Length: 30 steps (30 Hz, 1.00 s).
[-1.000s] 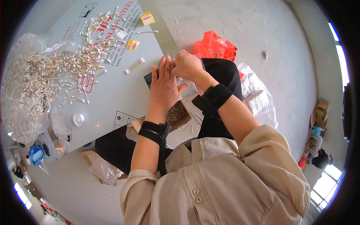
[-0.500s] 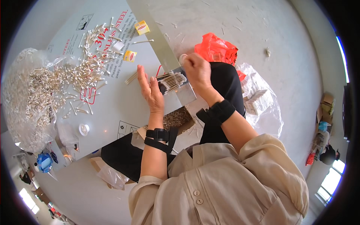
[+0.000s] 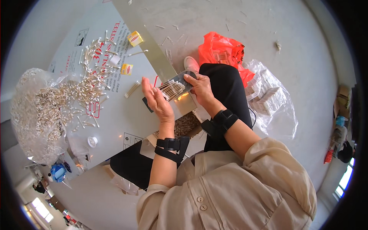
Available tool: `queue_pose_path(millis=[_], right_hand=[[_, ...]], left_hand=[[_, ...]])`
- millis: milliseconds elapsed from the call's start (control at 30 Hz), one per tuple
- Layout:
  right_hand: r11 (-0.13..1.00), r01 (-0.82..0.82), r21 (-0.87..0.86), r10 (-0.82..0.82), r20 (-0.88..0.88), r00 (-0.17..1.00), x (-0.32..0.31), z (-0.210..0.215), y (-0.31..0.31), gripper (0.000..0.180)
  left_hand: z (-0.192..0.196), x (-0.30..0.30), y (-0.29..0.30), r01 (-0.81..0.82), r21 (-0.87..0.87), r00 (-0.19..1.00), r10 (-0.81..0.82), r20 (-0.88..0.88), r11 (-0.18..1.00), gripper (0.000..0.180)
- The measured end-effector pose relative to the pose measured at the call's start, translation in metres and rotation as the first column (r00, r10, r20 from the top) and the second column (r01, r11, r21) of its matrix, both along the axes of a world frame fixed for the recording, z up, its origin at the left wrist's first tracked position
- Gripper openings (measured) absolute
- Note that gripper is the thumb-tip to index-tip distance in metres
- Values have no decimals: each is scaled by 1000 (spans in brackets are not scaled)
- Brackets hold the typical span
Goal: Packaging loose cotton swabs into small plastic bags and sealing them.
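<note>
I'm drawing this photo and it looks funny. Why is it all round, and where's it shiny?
In the head view, the fisheye lens curves everything and leaves black corners; head view: a window at lower left glares white; head view: a yellowish glint shines near the pack of cotton swabs and the right hand.

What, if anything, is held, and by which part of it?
The right hand holds a packet of cotton swabs by its dark end; the left hand is at the opposite end.
</note>
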State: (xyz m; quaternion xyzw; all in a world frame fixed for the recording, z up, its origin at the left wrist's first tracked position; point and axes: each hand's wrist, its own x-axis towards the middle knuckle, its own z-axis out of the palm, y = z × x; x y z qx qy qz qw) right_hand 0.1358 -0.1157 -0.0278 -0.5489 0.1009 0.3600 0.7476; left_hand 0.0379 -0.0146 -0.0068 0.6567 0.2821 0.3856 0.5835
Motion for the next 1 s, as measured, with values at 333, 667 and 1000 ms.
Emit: queue_pose_path(millis=[333,667,1000], right_hand=[[1000,10,-1,-10,-1,1000,-3,8,2,11],[1000,6,30,-5,-29,1000,-3,8,-3,14],[999,-32,24,32,-24,999,1,11,-5,11]], left_hand=[[2,12,-5,73,-31,997,-72,17,997,54],[15,9,-5,364,369,902,-225,-368,855,60],[34,0,-22,751,511,485,177,-857,419,86]])
